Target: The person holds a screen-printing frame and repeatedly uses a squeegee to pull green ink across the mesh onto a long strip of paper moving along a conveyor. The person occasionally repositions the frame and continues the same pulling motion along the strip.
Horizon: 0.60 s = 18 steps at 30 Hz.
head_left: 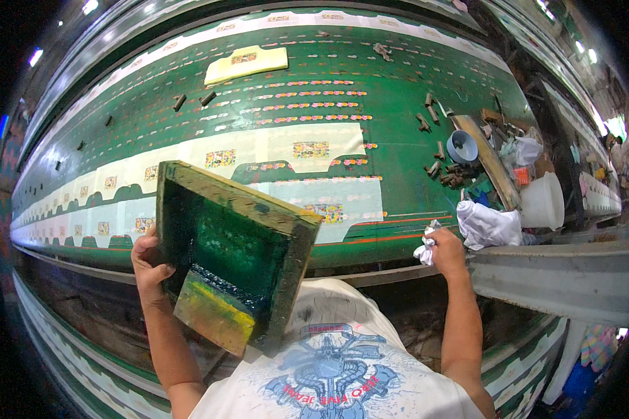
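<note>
My left hand grips the left side of a wooden-framed printing screen, thumb over the rim. The screen is tilted up in front of my body, its dark green mesh facing me. Inside it rests a squeegee with a yellow-and-green stained board, and dark wet ink runs along its edge. My right hand is closed around a crumpled white rag, held at the near edge of the long green printing table. Pale fabric pieces with colourful printed blocks lie in rows beyond the screen.
A folded yellow fabric stack lies farther back. At right are a blue bowl, a wooden plank, a white bucket and a bundled white cloth. Several small dark brown pieces are scattered nearby. A metal beam runs along the right.
</note>
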Each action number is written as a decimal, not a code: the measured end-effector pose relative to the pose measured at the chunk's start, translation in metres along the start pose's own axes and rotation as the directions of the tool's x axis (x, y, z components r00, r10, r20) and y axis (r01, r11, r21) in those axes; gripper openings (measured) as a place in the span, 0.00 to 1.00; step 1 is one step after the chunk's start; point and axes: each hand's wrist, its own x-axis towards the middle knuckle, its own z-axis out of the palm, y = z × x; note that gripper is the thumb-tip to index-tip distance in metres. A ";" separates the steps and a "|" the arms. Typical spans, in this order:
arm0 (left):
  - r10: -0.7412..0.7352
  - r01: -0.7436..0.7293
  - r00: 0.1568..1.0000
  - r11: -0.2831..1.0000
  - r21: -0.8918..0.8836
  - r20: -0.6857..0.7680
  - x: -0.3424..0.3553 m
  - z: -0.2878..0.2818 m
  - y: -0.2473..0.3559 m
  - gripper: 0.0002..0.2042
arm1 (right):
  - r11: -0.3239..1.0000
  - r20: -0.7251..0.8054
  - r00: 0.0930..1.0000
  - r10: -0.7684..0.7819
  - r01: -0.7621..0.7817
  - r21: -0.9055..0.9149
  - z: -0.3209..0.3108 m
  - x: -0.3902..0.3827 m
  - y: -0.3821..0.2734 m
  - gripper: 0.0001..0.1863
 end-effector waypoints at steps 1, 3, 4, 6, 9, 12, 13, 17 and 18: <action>0.004 -0.004 1.000 1.000 -0.018 0.024 -0.001 -0.004 -0.002 0.32 | 0.999 -0.031 0.998 0.047 -0.047 0.004 -0.009 0.005 -0.018 0.13; 0.043 -0.038 0.994 0.998 -0.048 0.099 -0.001 -0.004 -0.004 0.32 | 0.950 0.061 0.990 0.126 -0.138 0.280 -0.035 0.009 -0.064 0.14; 0.065 -0.058 0.988 0.997 -0.055 0.139 0.005 0.003 0.000 0.32 | 0.891 0.118 0.981 0.154 -0.190 0.412 -0.040 0.011 -0.081 0.14; 0.069 -0.060 0.967 0.997 -0.043 0.247 0.020 0.012 0.010 0.31 | 0.688 0.188 0.979 0.077 -0.189 0.701 -0.036 0.010 -0.114 0.18; 0.096 -0.060 0.905 0.993 -0.099 0.414 0.046 0.054 0.038 0.31 | 0.335 0.147 0.969 -0.196 -0.075 0.939 -0.017 0.013 -0.170 0.15; 0.134 -0.113 0.830 0.991 -0.071 0.542 0.056 0.080 0.067 0.30 | 0.001 0.081 0.888 -0.453 -0.091 0.996 0.001 0.027 -0.225 0.19; 0.146 -0.134 0.810 0.989 -0.063 0.569 0.058 0.085 0.071 0.30 | -0.021 0.096 0.879 -0.468 -0.120 0.993 0.005 0.029 -0.240 0.19; 0.174 -0.176 0.740 0.982 -0.061 0.649 0.062 0.103 0.097 0.27 | 0.017 0.143 0.879 -0.455 -0.151 0.988 0.020 0.040 -0.286 0.19; 0.179 -0.189 0.728 0.980 -0.058 0.661 0.062 0.104 0.102 0.27 | 0.050 0.159 0.881 -0.445 -0.152 0.987 0.025 0.042 -0.294 0.19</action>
